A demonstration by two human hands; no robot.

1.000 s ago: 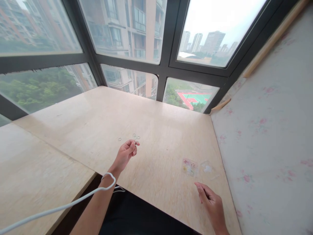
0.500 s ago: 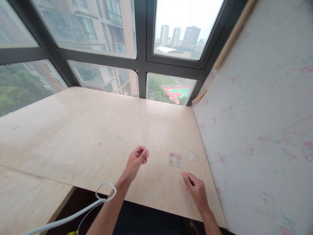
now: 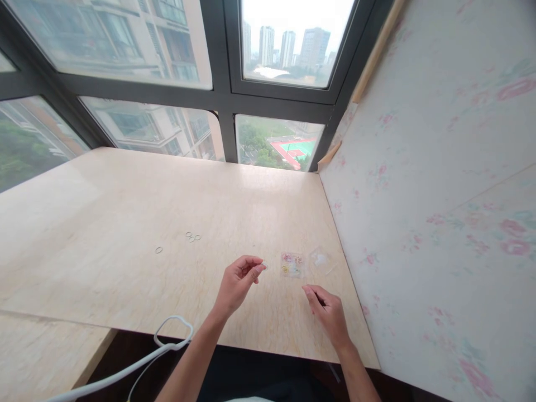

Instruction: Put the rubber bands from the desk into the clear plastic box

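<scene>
My left hand point(image 3: 239, 281) pinches a small thin ring point(image 3: 264, 267) between thumb and fingertips, just above the table. My right hand point(image 3: 325, 310) is closed in a pinch nearer the table's front edge; whatever its fingertips hold, if anything, is too small to make out. Between and beyond the hands lies a small clear compartment box point(image 3: 292, 266) with pink, yellow and pale bits inside. To its right is a clear plastic piece point(image 3: 320, 259) with something whitish in it. Several similar rings point(image 3: 192, 239) lie in a cluster to the left, and a single ring point(image 3: 159, 250) sits apart from them.
The pale marbled tabletop point(image 3: 125, 212) runs back to dark-framed windows point(image 3: 218, 111). A flowered wall point(image 3: 419, 212) bounds it on the right. A white cable point(image 3: 125, 373) loops up beside my left forearm, over a dark gap at the table's front.
My left hand has moved right with the ring, closer to the compartment box. My right hand keeps about the same place beside the box. The whole view has shifted slightly.
</scene>
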